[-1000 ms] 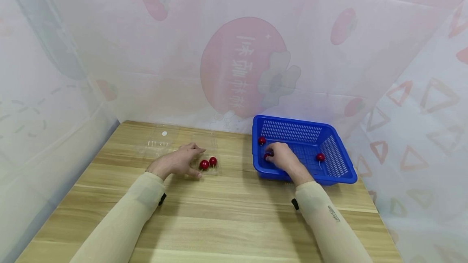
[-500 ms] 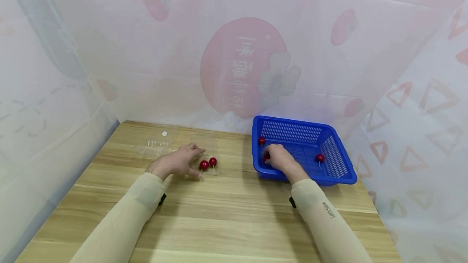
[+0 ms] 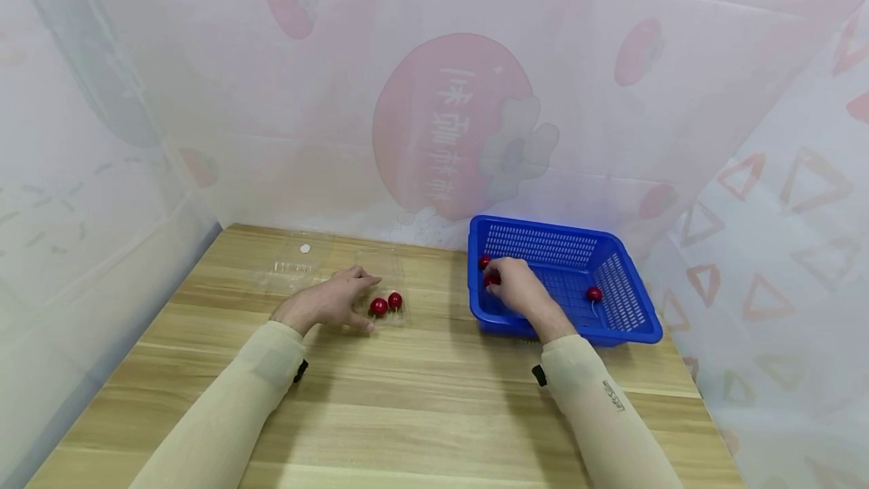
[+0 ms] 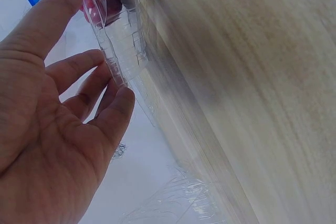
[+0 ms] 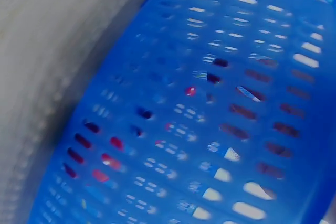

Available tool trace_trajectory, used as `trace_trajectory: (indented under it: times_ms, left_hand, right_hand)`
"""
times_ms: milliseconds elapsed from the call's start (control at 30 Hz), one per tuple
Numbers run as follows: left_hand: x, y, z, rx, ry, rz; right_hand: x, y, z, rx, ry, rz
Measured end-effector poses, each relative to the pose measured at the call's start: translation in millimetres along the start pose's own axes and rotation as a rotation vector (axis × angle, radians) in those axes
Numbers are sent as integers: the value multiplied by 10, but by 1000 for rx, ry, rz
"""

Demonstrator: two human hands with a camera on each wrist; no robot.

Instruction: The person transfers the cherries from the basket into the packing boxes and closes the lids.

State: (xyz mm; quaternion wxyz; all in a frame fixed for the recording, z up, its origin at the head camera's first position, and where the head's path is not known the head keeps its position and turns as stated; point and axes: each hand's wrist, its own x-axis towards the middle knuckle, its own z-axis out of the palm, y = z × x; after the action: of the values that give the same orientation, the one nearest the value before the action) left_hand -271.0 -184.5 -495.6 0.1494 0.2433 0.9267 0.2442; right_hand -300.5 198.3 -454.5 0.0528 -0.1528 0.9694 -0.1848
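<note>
My left hand (image 3: 329, 299) holds the left side of a clear plastic clamshell (image 3: 383, 266), thumb toward its near side, fingers toward the far side. In the left wrist view, curled fingertips meet the clamshell's edge (image 4: 122, 51). Two red cherries lie in it, a larger cherry (image 3: 379, 307) and another cherry (image 3: 395, 300). Inside the blue basket (image 3: 563, 332), my right hand (image 3: 519, 289) pinches a red cherry (image 3: 492, 278), partly hidden by the fingers. The right wrist view has the basket wall (image 5: 210, 103) in front, with red and dark patches behind its slots.
Another cherry (image 3: 485, 262) lies at the basket's left wall, and a stemmed cherry (image 3: 594, 293) sits toward its right. Behind my left hand, a second clear plastic container (image 3: 295, 266) with a white round sticker (image 3: 305, 249) stands on the wooden table (image 3: 407, 413). A printed curtain (image 3: 326, 134) hangs behind.
Within the basket, my right hand has shifted slightly left and away from me, carrying the pinched cherry toward the left wall. My left hand and the clamshell have stayed put.
</note>
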Motion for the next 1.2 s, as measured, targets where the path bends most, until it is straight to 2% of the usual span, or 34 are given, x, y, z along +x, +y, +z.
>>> trace_trajectory:
  times_ms: [200, 533, 1200]
  left_hand:
    - [0, -13, -5, 2, -1, 2]
    - [9, -8, 6, 9, 4, 6]
    - [15, -16, 9, 10, 7, 9]
  right_hand:
    - [0, -84, -69, 52, 66, -34]
    - [-41, -207, -159, 120, 150, -24]
    - [-28, -438, -177, 241, 240, -24]
